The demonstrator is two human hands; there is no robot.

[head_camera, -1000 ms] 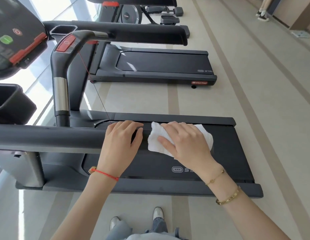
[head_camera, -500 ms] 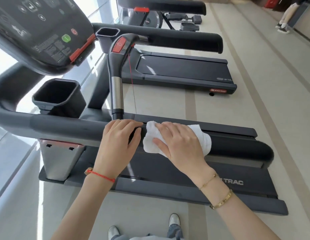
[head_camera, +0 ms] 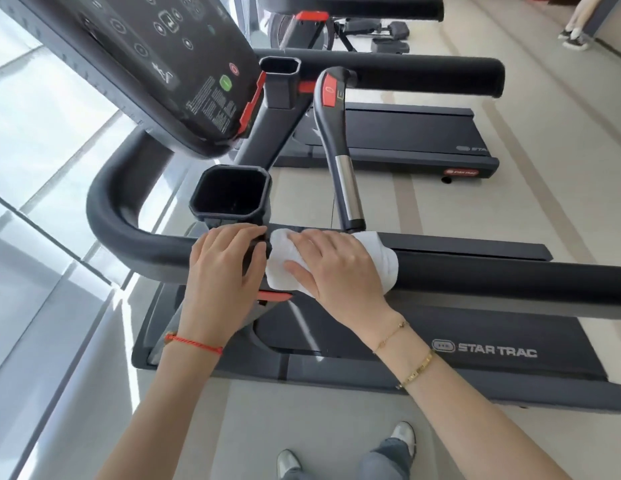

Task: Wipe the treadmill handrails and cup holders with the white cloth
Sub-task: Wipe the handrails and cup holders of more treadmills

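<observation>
Behind the white cloth point(head_camera: 382, 258), cup holder point(head_camera: 233, 195)

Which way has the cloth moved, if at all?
Yes. The white cloth has slid along the handrail toward the console, now level with the near cup holder.
</observation>
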